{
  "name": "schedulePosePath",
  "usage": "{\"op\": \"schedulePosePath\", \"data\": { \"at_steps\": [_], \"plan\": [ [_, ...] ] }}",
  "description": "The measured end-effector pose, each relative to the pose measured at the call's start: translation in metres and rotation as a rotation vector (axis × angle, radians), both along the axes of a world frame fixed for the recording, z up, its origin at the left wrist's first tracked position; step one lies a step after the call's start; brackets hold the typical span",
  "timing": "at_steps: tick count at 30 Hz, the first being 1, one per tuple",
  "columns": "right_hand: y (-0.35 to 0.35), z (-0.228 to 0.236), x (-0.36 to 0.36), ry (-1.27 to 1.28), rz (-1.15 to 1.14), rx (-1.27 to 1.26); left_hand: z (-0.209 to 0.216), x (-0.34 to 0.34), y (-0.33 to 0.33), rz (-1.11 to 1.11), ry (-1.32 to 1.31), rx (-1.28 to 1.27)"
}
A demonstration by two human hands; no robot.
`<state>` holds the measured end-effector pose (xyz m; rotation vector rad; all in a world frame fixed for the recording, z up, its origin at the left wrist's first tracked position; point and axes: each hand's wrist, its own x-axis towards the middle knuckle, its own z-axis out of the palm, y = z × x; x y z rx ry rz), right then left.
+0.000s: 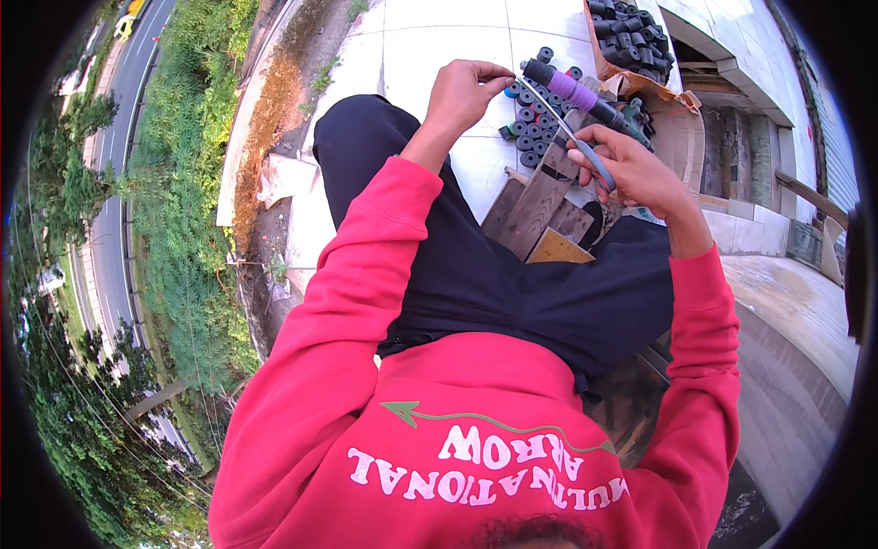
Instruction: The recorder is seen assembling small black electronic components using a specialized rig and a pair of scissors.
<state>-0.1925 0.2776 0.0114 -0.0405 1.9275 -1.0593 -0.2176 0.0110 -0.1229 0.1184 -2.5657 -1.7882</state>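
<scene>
My right hand (631, 169) is closed around the grey handle of a tool with a long, thin metal shaft or blade (547, 103); its exact kind is not clear. The shaft points up and left, its far end close to my left hand (465, 96). My left thumb and fingers pinch together there, on something too small to name. Just beyond the tool lies a slanted rod (576, 91) with purple wrapping in the middle and black ends. It rests above a wooden stand (540, 206) between my legs. Several small black hollow cylinders (526, 142) stand grouped on the tiles behind it.
A cardboard box (599, 55) full of black cylinders (631, 37) stands at the far right, with another opened carton (681, 133) nearer. White floor tiles (430, 55) lie ahead. At the left, a ledge (251, 165) drops toward greenery (183, 174) and a road (114, 229).
</scene>
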Motion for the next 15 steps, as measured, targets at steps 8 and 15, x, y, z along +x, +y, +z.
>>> {"op": "schedulePosePath", "data": {
  "at_steps": [8, 15],
  "plan": [
    [-0.0068, -0.0024, 0.0004, 0.039, -0.008, 0.039, 0.0036, 0.0048, -0.0022, -0.036, -0.057, -0.100],
    [-0.0086, -0.0030, 0.0006, 0.065, -0.016, 0.039, 0.0045, 0.0054, -0.0009, -0.040, -0.038, -0.130]
  ]
}}
